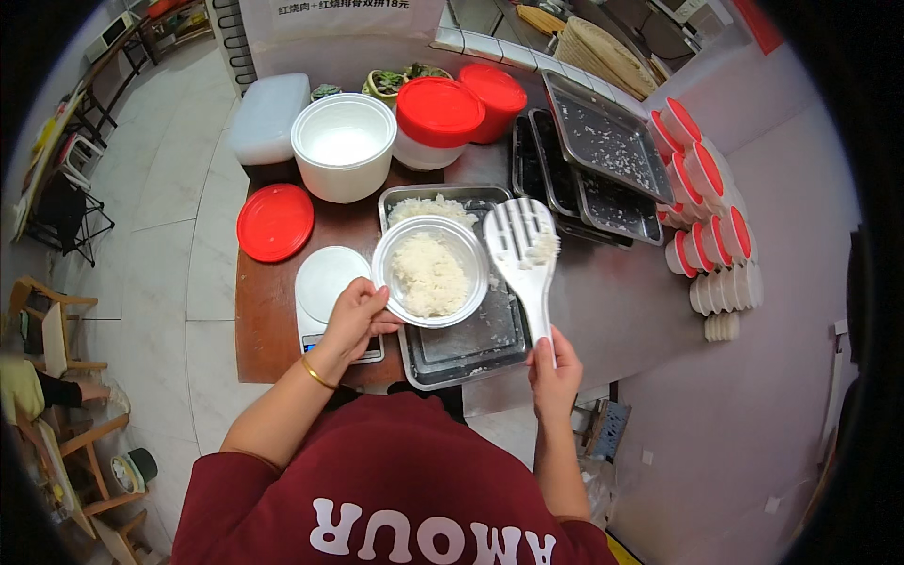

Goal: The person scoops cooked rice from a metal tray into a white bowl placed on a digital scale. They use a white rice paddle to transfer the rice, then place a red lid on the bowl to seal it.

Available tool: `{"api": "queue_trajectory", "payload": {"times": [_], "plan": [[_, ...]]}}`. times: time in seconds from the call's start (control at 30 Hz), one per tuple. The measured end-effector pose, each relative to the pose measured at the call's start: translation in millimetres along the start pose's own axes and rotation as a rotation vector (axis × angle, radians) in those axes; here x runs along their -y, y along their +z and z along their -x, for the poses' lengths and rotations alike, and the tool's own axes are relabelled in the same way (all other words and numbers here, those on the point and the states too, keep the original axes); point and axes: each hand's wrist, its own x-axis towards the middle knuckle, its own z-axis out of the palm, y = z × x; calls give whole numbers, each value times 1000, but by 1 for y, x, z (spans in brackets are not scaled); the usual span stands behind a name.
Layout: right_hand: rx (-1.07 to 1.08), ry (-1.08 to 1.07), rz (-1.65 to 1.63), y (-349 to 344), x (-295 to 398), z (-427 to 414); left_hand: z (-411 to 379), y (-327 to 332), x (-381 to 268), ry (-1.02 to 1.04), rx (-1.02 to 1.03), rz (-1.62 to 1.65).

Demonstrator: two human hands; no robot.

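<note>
My left hand [360,318] grips the rim of a round plastic bowl [482,263] that has cooked white rice [429,275] in it. The bowl is over a metal tray [462,346], where more rice [432,209] lies at the far end. In my right hand [554,371] is the handle of a white slotted rice paddle [526,254], with rice stuck to its blade just right of the bowl. A white kitchen scale [332,279] sits on the table left of the bowl, its display partly covered by my left hand.
A red lid [275,222] lies at the left. Behind stand an open white tub [344,159], red-lidded tubs [438,113] and stacked clear containers [268,116]. Several rice-flecked trays [607,141] are piled at back right, near stacked red-lidded cups [696,183] by the wall.
</note>
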Motion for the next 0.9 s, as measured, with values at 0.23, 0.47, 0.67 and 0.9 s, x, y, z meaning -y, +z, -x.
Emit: {"api": "queue_trajectory", "payload": {"times": [0.23, 0.47, 0.67, 0.9], "plan": [[-206, -163, -34, 7, -38, -2, 39, -85, -20, 139, -137, 55], [-140, -354, 961, 9, -68, -9, 46, -133, -29, 146, -196, 81], [-181, -363, 651, 11, -76, 2, 51, -133, -36, 112, -246, -110], [-310, -329, 351, 21, -48, 3, 70, -158, -41, 189, -334, -61]]}}
